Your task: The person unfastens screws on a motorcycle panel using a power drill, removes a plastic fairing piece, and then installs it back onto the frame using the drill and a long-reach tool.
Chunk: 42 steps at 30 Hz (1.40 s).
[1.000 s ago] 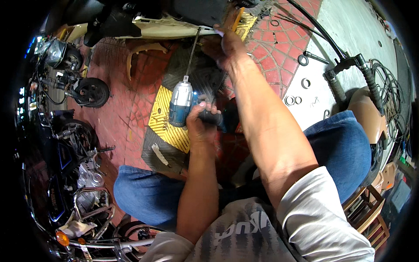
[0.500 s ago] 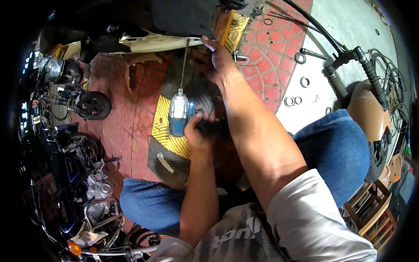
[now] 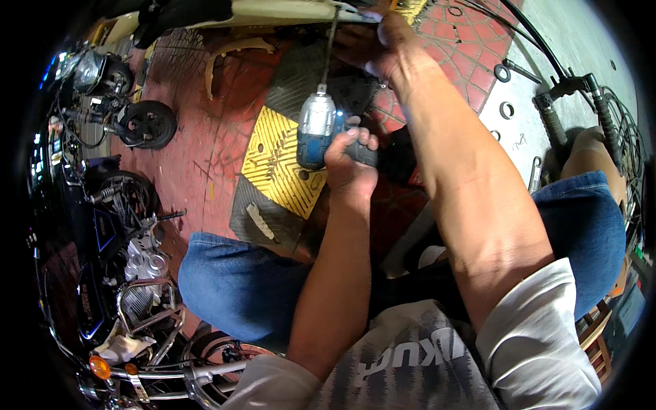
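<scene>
My left hand (image 3: 352, 157) is closed on the dark handle of an impact wrench (image 3: 316, 123) with a silver head and blue body. From it a long thin bit (image 3: 331, 48) runs up to a cream vehicle panel (image 3: 266, 15) at the top edge. My right hand (image 3: 386, 48) is just right of the bit, thumb at the panel’s edge and shadowed fingers spread beneath it. Below lies a black and yellow ribbed mat (image 3: 280, 150).
Motorbikes (image 3: 140, 126) line the left. A loose curved trim piece (image 3: 213, 65) lies on red paving (image 3: 198, 171). On the right are rings (image 3: 506, 111), a spanner (image 3: 535, 174), fork legs (image 3: 601, 109) and coiled cables (image 3: 625, 157).
Over the last half second the panel, wrench and both hands have shifted up and rightward in the picture. My left hand still grips the wrench, and my right stays by the panel.
</scene>
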Each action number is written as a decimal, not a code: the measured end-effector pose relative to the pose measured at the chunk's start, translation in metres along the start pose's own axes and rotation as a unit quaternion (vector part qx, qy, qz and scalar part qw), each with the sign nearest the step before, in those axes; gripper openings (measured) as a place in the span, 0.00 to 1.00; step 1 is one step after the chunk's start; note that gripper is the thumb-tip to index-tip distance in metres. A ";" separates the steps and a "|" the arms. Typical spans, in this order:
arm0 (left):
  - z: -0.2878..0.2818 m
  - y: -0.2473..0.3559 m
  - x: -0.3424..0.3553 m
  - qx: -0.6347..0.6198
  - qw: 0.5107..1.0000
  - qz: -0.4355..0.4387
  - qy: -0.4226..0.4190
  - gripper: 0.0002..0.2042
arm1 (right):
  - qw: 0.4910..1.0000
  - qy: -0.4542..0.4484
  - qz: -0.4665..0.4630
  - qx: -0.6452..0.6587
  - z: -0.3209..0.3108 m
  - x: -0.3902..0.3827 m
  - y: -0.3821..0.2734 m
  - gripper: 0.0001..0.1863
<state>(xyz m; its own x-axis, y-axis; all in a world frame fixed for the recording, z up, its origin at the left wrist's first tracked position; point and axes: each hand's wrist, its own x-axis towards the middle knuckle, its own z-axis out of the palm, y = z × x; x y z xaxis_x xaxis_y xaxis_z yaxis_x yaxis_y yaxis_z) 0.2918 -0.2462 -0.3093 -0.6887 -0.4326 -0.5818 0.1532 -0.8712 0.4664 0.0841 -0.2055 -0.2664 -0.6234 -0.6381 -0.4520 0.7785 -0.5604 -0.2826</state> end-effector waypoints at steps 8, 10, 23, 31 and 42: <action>-0.006 0.004 0.005 0.008 1.000 -0.012 0.011 0.14 | 0.985 0.108 -0.065 -0.116 0.036 0.005 0.025 0.35; -0.003 0.002 0.003 0.005 0.999 -0.028 0.024 0.14 | 0.990 0.088 -0.034 -0.108 0.027 0.008 0.022 0.36; 0.017 -0.012 -0.006 -0.076 0.995 -0.063 -0.015 0.12 | 0.988 -0.027 -0.039 -0.145 0.001 0.016 0.012 0.19; 0.013 -0.016 -0.006 -0.076 0.995 -0.065 -0.029 0.14 | 0.986 -0.038 -0.043 -0.160 -0.001 0.016 0.003 0.19; 0.010 -0.014 -0.005 -0.042 0.999 -0.029 -0.015 0.13 | 0.989 -0.044 -0.048 -0.133 0.000 0.016 0.004 0.17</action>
<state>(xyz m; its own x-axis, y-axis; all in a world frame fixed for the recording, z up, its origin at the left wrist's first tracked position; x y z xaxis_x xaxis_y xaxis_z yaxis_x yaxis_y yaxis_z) 0.2858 -0.2296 -0.3064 -0.7185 -0.3756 -0.5854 0.1712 -0.9112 0.3746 0.0772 -0.2180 -0.2746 -0.6905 -0.6382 -0.3403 0.6994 -0.4693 -0.5391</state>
